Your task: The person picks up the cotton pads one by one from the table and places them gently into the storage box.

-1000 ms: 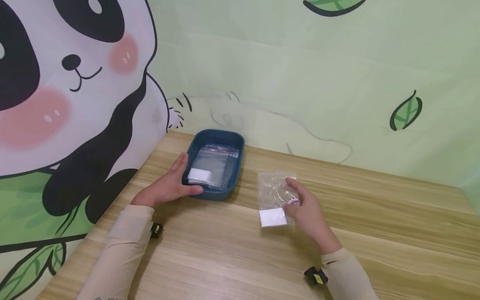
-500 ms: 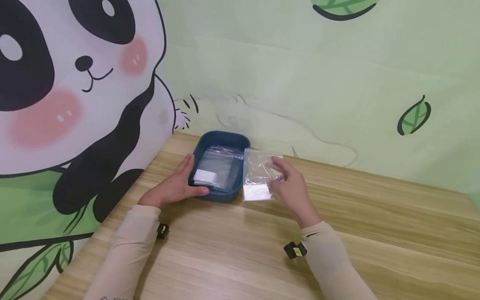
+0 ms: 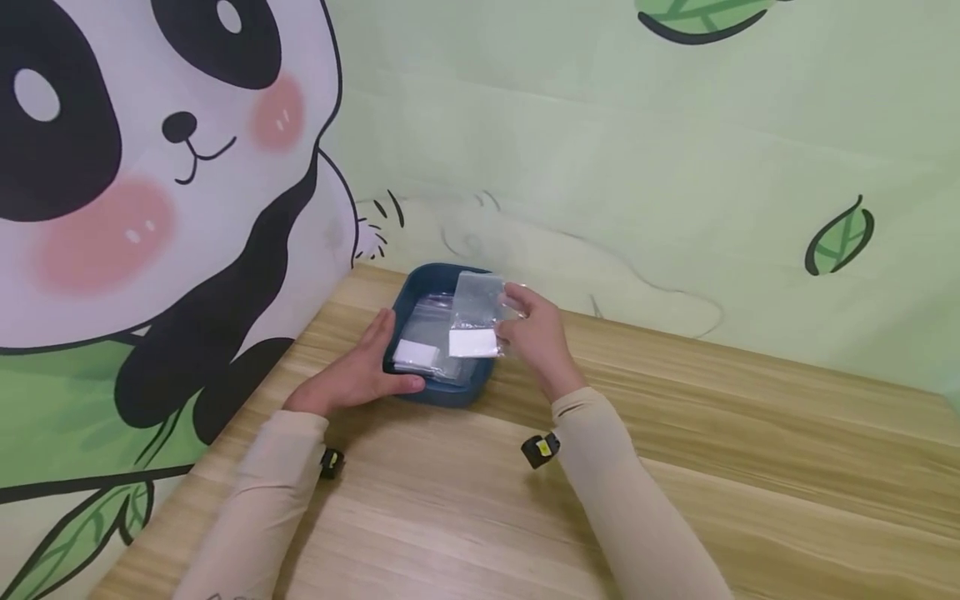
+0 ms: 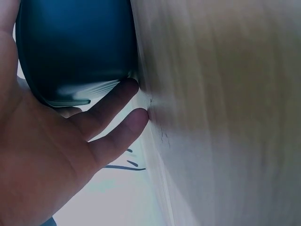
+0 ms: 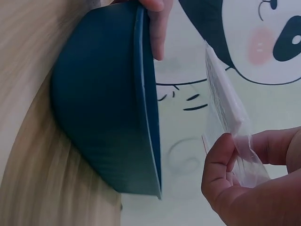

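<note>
A dark blue plastic box (image 3: 442,393) stands on the table. Inside it lie several clear zip bags (image 3: 430,333) with white pieces showing in their lower parts. My left hand (image 3: 352,367) rests along the box's left side, fingers mostly straight, its thumb at the near rim. In the left wrist view, the fingers (image 4: 110,106) lie against the box's outer wall. My right hand (image 3: 542,337) pinches the right edge of another clear zip bag (image 3: 474,312), held over the box's right side. A flat white piece (image 5: 230,101) fills this bag's lower part.
The wooden table (image 3: 420,500) extends to the right and toward me. Behind it hangs a pale green backdrop (image 3: 585,150) with a large panda print (image 3: 247,217) at left. The box stands near the table's back left corner.
My right hand has carried the zip bag leftward and away from me, from beside the box to over it. My left hand has stayed at the box's side.
</note>
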